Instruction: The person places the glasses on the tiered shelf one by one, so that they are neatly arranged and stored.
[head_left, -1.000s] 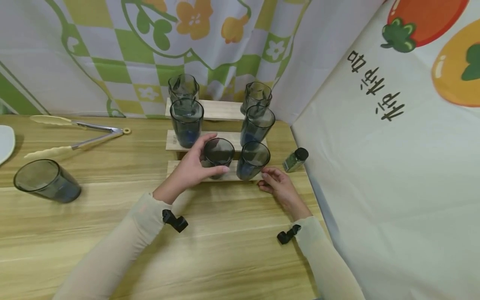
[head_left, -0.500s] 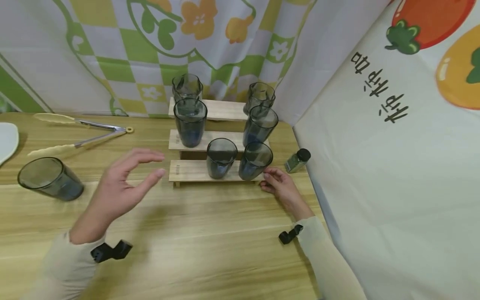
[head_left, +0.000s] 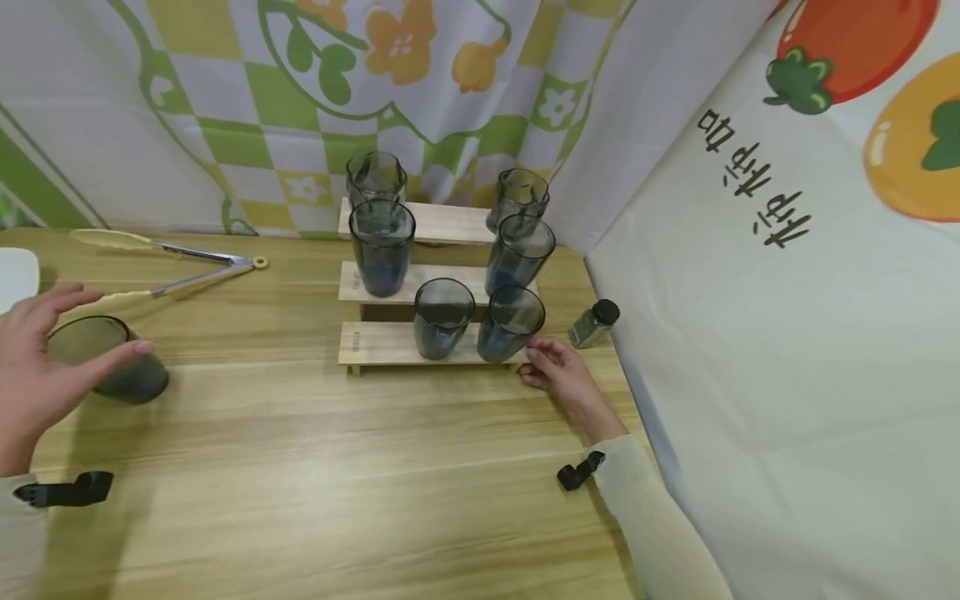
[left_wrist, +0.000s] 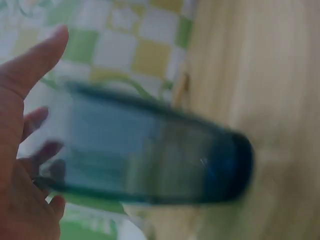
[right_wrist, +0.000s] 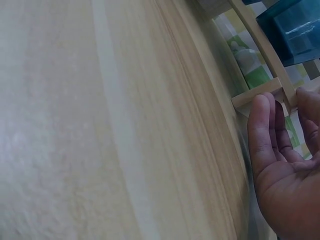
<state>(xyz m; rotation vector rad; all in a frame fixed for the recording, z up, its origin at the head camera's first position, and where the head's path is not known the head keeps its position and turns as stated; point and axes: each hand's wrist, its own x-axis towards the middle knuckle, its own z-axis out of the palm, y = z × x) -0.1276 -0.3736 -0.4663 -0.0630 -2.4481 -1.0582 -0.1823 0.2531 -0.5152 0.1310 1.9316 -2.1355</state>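
In the head view my left hand, thumb and fingers spread, is around the near side of a lone smoky-grey glass on the table. The left wrist view shows this glass blurred, with the hand beside its rim; firm contact cannot be made out. My right hand pinches the right end of the lowest tier of a wooden step rack. On that tier stand a middle glass and a right glass, the latter close to my right fingertips.
Two glasses stand on the middle tier, one a left glass, and two wavy glasses on the top tier. Tongs and a white plate lie at left. A black-capped jar stands by the right wall.
My left hand has let go of the middle glass on the lowest tier and moved far left to the lone glass. The right hand has stayed at the rack's end.
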